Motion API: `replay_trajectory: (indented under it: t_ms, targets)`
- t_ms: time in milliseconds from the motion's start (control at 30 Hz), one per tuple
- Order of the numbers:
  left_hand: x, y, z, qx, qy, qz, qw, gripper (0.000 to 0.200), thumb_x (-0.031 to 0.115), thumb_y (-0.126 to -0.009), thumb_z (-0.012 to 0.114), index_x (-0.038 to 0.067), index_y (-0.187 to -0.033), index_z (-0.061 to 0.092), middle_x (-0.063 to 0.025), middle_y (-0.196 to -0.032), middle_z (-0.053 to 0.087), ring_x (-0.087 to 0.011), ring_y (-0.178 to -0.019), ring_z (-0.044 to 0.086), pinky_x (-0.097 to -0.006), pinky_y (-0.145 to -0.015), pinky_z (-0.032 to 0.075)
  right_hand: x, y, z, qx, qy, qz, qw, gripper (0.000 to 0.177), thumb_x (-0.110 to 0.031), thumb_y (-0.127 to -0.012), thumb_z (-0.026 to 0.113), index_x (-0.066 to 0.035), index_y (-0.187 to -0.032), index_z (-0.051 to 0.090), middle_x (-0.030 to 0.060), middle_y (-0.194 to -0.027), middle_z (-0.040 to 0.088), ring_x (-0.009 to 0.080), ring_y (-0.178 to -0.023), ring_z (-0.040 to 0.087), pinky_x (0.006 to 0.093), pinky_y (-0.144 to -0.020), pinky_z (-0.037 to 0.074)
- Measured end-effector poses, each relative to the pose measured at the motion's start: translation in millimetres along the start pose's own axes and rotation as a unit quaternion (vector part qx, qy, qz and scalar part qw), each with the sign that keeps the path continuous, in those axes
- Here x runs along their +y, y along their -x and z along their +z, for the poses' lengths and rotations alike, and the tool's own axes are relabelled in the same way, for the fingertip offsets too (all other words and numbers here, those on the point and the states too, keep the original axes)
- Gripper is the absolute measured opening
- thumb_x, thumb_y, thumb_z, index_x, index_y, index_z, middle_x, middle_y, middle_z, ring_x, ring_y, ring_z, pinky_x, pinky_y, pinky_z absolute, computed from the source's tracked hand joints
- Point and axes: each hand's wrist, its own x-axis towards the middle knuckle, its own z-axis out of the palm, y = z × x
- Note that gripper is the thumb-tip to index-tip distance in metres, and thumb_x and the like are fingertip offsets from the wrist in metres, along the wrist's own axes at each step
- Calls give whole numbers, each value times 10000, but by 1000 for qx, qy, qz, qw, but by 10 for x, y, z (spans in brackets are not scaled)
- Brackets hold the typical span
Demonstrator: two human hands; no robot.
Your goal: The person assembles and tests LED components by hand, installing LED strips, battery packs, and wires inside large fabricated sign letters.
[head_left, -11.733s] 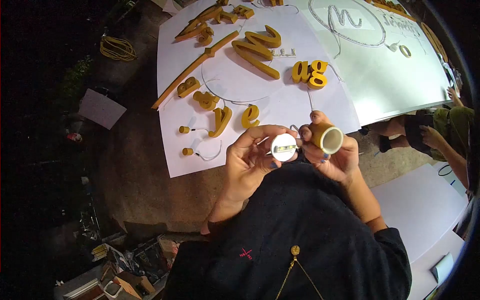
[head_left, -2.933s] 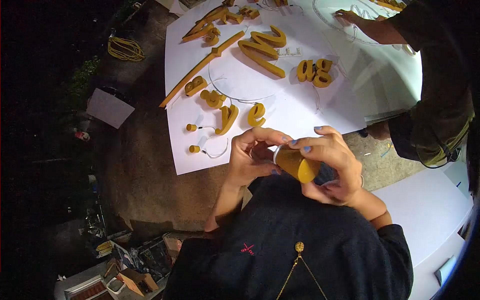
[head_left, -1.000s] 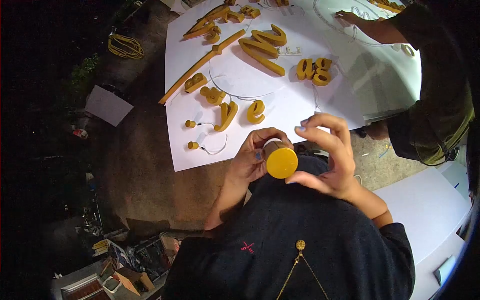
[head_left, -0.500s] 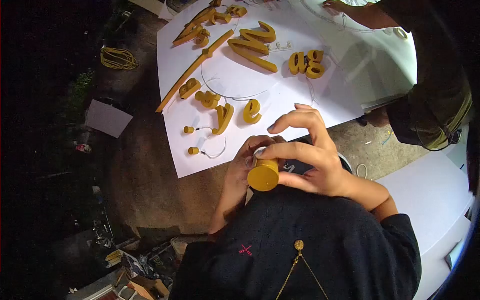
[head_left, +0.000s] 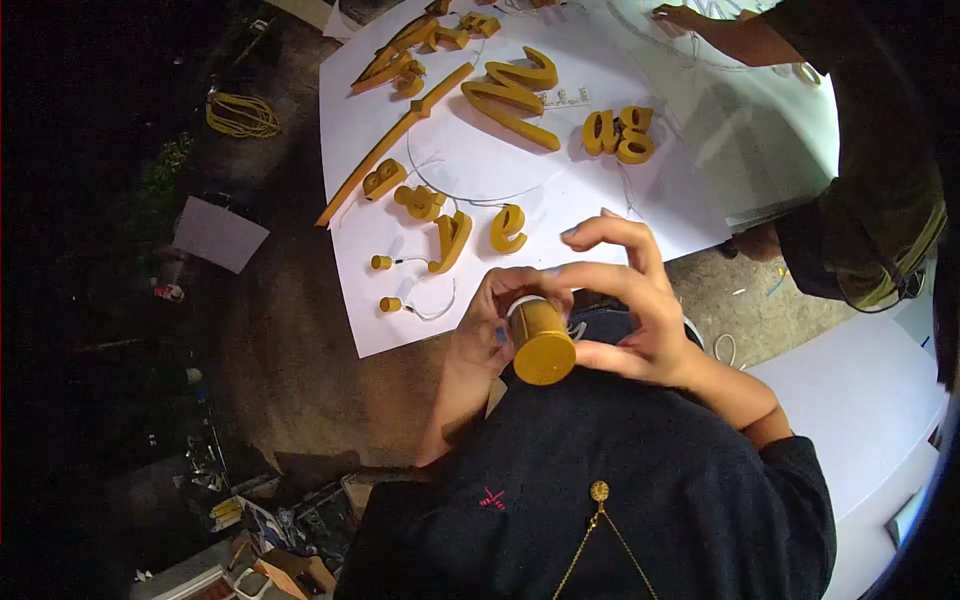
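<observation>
A short gold cylinder (head_left: pixel 543 352) with a flat round end is held close to my chest. My left hand (head_left: pixel 482 325) wraps round its far side, with some fingers hidden behind it. The thumb of my right hand (head_left: pixel 640 310) touches the cylinder's right side, while its other fingers are raised and curved above. Beyond my hands lie a gold letter e (head_left: pixel 508 230), a gold y (head_left: pixel 452 243) and two small gold cylinders (head_left: pixel 381 263) with thin wires.
A white sheet (head_left: pixel 560 185) carries several gold letters, among them a large M (head_left: pixel 510 97). A co-worker's arm (head_left: pixel 745 40) reaches in at the upper right. White panels (head_left: pixel 850 390) lie at right. A yellow cable coil (head_left: pixel 242 115) and boxes (head_left: pixel 300 572) are at left.
The gold cylinder has shifted slightly right and tilted, showing more of its side. My right hand's index finger has lifted away from its top. The view has shifted a little.
</observation>
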Motion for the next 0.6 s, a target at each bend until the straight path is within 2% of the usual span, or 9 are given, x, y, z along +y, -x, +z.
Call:
replay_trajectory:
  t_ms: [33,100,133,200,233,333,367,433,600]
  targets:
    - [34,-62,-31,-54,-6,-7,999,640,373,-645,800,-58,-1055,562,-145,-1022,584,-177,-871,609,-282,-774,505,-6,1,6,35,-19,-3,999,513,-353,-668,763,-83,-1080,620,124,-1115,500,266,-1020,492,477,-962,292]
    - [41,-102,79,-43,1,13,999,634,376,-645,801,-59,-1038,560,-130,-999,577,-167,-865,604,-273,-770,504,-2,26,9,87,-8,-25,996,630,-374,-627,790,-46,-1123,583,128,-1075,512,251,-976,516,460,-941,313]
    - [64,-126,152,-35,8,28,999,628,380,-646,802,-59,-1022,557,-115,-976,569,-157,-859,598,-263,-766,502,-21,42,-15,85,-9,-27,996,630,-374,-627,790,-46,-1123,583,128,-1075,512,251,-976,516,460,-941,313]
    - [88,-135,197,-12,-16,14,1000,614,397,-659,794,-51,-1002,550,-93,-950,550,-149,-853,587,-266,-768,499,-76,63,-69,69,71,-57,993,613,-374,-608,794,-59,-1097,600,102,-1031,537,238,-964,520,436,-901,336]
    - [56,-154,182,-24,-12,21,999,603,379,-666,795,-55,-1004,546,-93,-953,552,-145,-849,592,-257,-749,510,-89,45,-58,87,56,-68,992,532,-313,-625,786,-55,-1059,618,82,-949,574,224,-899,544,411,-831,378]
    - [66,-172,164,-50,5,12,999,555,304,-696,790,-57,-1035,541,-90,-962,558,-128,-835,609,-223,-676,543,-108,3,-48,56,44,-68,995,440,-239,-651,768,-52,-1025,632,87,-904,599,218,-830,568,403,-781,408]
    - [70,-159,164,-38,17,5,999,556,288,-701,788,-55,-1060,538,-97,-986,565,-124,-838,614,-216,-662,551,-117,-18,-9,82,36,-66,994,392,-194,-660,756,-50,-1006,639,80,-873,619,210,-787,582,394,-764,427]
    - [66,-130,158,-27,28,-1,999,558,272,-705,785,-52,-1085,535,-105,-1011,572,-121,-840,619,-210,-648,560,-106,2,-1,78,51,-61,994,393,-202,-656,761,-52,-999,643,73,-875,623,210,-802,584,400,-781,422]
    - [-99,-46,-4,64,31,-4,997,605,243,-732,763,-74,-1163,480,-171,-1101,580,-202,-937,629,-268,-709,571,-82,3,-7,64,89,-42,993,395,-236,-648,769,-58,-978,649,48,-870,635,213,-811,576,408,-831,398]
